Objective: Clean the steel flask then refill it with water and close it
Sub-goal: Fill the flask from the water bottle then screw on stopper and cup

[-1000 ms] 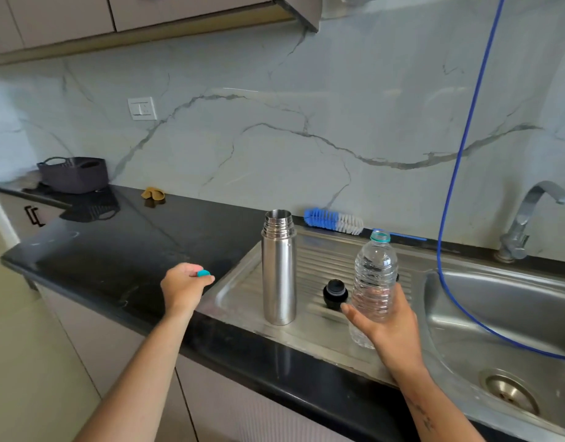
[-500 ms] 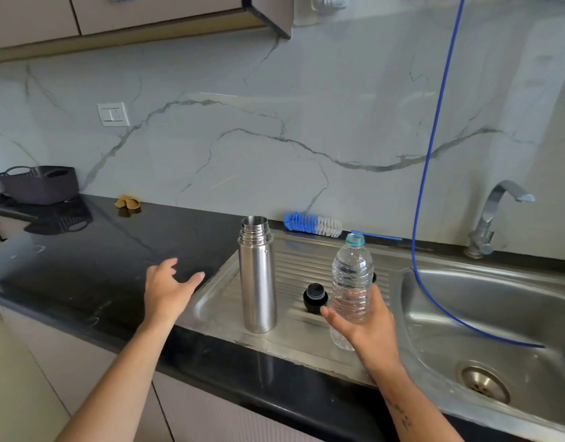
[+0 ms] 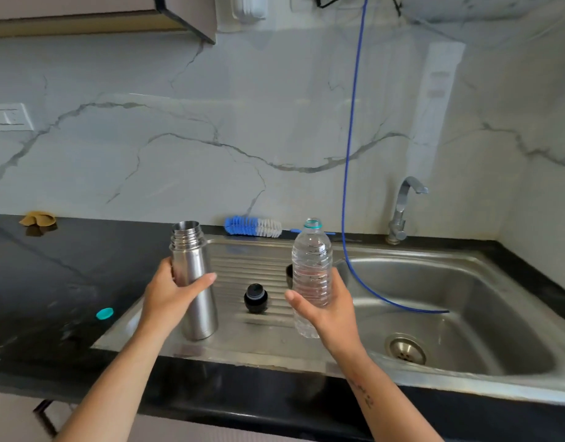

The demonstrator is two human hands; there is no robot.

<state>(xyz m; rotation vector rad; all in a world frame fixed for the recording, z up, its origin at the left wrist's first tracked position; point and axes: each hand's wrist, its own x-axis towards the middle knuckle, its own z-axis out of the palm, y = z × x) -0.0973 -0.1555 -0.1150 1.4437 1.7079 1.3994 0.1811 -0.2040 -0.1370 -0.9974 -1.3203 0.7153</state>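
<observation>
Left hand (image 3: 166, 298) grips the open flask (image 3: 195, 282) mid-frame; right hand (image 3: 329, 311) fingers wrap the uncapped bottle (image 3: 311, 269). Best steady the flask upright, tip the bottle slowly over its mouth.

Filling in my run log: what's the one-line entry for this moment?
left hand grips steel flask | right hand holds water bottle | both uncapped | stopper on drainboard

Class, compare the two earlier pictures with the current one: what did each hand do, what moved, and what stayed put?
The left hand let go of the teal bottle cap, which now lies on the black counter, then moved right and gripped the steel flask. The right hand kept holding the uncapped water bottle. The black flask stopper and bottle brush stayed put.
</observation>
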